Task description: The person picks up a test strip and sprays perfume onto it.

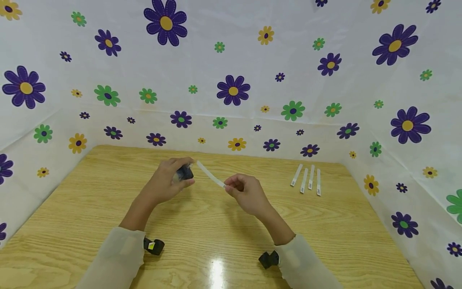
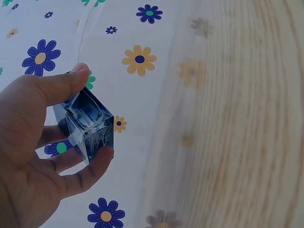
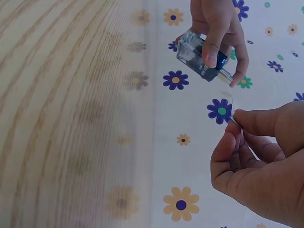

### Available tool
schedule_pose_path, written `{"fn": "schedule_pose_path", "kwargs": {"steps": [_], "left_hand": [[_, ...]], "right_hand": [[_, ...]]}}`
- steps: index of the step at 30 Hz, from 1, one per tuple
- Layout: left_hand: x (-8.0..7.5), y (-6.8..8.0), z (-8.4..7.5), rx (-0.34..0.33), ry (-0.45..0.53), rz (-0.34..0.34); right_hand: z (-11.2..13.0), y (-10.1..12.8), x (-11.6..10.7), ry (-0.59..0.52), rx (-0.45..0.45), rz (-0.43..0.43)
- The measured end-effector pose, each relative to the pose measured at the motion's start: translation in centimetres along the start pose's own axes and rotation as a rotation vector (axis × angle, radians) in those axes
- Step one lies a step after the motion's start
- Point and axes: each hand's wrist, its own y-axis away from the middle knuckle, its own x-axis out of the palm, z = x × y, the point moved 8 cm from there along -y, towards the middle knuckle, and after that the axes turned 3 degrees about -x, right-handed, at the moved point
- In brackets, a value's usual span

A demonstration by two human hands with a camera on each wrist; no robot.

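Sleeves: two pale sleeves [image 1: 119,253] lie nearest the camera, each with a small dark wrist camera [image 1: 154,246] strapped under it.
Surface: light wood-grain surface [image 1: 202,241], closed in on three sides by a white flowered curtain [image 1: 231,60].
Left hand: left hand [image 1: 169,180] is raised over the middle of the surface, thumb and fingers curled around a small glass bottle [image 2: 88,126]; the grip is firm, the thumb on top and the fingers under it.
Right hand: right hand [image 1: 245,193] is just beside the left one, thumb and forefinger pinched on the near end of a white paper strip [image 1: 210,175].
Bottle: square clear glass with a dark blue part; in the right wrist view its nozzle end [image 3: 227,75] points to the right hand. I cannot tell if it has a cap.
Strip in hand: it slants up from the right hand toward the bottle, and its free end is very near the nozzle, maybe touching.
Spare strips: four more white strips [image 1: 306,180] lie side by side on the right, well apart from both hands.
Step in hand: I judge that the strip is being brought to the bottle's nozzle, to receive the liquid.
Next move: it seems to call for a steady strip tip before the nozzle and one finger of the left hand pressing the sprayer.
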Motion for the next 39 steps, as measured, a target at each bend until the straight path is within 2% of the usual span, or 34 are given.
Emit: {"fn": "schedule_pose_path", "kwargs": {"steps": [13,20,25,33,39], "left_hand": [[-0.3,0.2,-0.2,0.002,0.007,0.012],[-0.4,0.2,-0.1,-0.01,0.002,0.041],[-0.3,0.2,-0.2,-0.004,0.021,0.054],[-0.6,0.0,-0.4,0.05,0.04,0.004],[-0.8,0.0,-0.3,0.057,0.058,-0.021]], "right_hand": [[-0.2,-0.1,0.2,0.008,0.013,0.001],[-0.9,-0.2,-0.1,0.021,0.037,-0.016],[-1.5,-0.3,-1.0,0.031,0.051,-0.057],[-2.8,-0.6,-3.3,0.063,0.08,-0.104],[-4.6,-0.9,-5.1,0.1,0.125,-0.141]]}}
